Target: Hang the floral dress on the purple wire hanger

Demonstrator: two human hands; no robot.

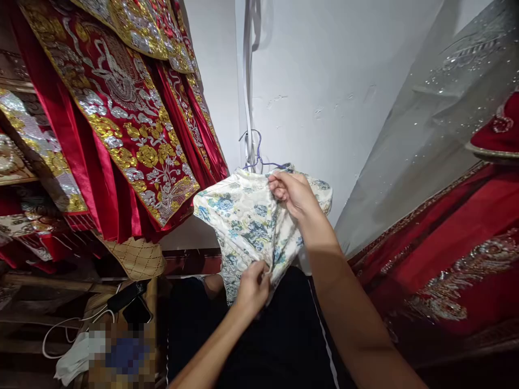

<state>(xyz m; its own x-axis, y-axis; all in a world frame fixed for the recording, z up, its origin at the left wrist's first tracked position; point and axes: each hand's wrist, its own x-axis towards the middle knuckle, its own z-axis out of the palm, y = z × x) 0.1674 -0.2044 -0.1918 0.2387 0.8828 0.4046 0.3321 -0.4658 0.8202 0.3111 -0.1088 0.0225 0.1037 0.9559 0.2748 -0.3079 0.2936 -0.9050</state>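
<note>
A white garment with a blue and yellow floral print [247, 216] hangs in front of me on a thin purple wire hanger [259, 156]. Pinched at its upper front edge, near the collar, is my right hand [290, 192], fingers closed on the fabric. Lower down, my left hand [253, 286] grips the same front edge, its fingertips pressed together on the cloth. Between the two hands the edge runs nearly straight. The garment's lower part falls close to my dark-clothed lap [292, 329].
Red costumes with gold and silver embroidery [133, 124] hang at left. More red beaded fabric [466, 259] and a sheer sequinned cloth [405, 124] stand at right. Behind is a white wall [316, 70] with a hanging strap [246, 70]. A phone [138, 310] and white cable [48, 335] lie lower left.
</note>
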